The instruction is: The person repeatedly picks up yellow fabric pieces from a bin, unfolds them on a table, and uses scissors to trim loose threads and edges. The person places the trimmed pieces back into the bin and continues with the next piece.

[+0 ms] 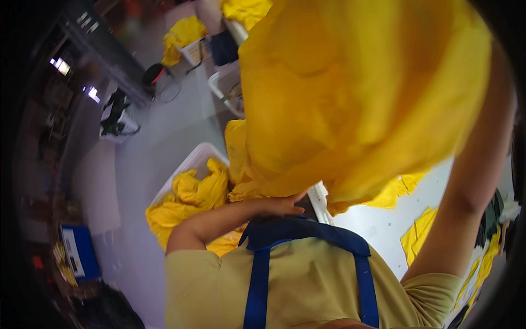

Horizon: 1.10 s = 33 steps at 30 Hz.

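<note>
A large yellow cloth [350, 104], perhaps a garment, hangs raised in front of me and fills the upper middle and right. It is blurred, and its exact kind does not show. Just below its lower edge is my left hand [285, 204], at waist height by my dark blue apron [312, 229]. The thumb and a finger show apart, with nothing seen between them; the other fingers are hard to make out. My right arm [474, 181] reaches up along the right side. The hand at its end is hidden behind the cloth or beyond the picture.
A pale basket [189, 159] heaped with yellow cloth [200, 189] stands at my left. Farther off are another white bin [219, 90] and a basket [192, 52] with yellow cloth. More yellow pieces [421, 233] lie on a white surface [372, 225] at right. A blue box [81, 252] stands far left.
</note>
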### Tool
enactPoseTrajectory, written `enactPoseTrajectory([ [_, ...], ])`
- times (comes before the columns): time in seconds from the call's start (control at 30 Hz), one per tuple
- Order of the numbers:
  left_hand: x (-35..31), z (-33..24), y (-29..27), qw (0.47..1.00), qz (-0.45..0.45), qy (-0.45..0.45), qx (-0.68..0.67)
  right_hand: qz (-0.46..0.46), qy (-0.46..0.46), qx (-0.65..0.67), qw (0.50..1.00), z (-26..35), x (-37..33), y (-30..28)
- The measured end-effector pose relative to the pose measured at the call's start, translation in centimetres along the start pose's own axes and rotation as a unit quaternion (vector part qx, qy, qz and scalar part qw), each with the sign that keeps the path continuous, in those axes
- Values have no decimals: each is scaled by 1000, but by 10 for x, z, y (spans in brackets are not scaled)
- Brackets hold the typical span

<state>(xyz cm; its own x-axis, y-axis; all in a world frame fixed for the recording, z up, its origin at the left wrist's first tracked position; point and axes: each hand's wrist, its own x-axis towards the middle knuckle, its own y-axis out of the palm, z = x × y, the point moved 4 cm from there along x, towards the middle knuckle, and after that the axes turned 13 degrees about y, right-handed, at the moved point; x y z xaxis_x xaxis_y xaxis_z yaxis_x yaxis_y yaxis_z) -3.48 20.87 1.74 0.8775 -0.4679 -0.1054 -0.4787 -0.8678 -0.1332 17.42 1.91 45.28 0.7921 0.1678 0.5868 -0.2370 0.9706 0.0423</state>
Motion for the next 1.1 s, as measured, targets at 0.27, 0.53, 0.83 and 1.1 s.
enactPoseTrajectory([
  [0.27, 247, -323, -142, 928, -2, 245, 281, -240, 68, -436, 865, 83, -121, -357],
  [0.53, 457, -573, -48, 858, 0, 507, -88, -303, 121, -623, 712, 110, -170, -490],
  [0.83, 606, -192, 33, 916, 215, 30, -336, -178, 263, -627, 711, -13, -256, -494],
  [1.1, 424, 51, 67, 950, 33, -197, -239, 88, 592, -559, 574, -196, -414, -373],
])
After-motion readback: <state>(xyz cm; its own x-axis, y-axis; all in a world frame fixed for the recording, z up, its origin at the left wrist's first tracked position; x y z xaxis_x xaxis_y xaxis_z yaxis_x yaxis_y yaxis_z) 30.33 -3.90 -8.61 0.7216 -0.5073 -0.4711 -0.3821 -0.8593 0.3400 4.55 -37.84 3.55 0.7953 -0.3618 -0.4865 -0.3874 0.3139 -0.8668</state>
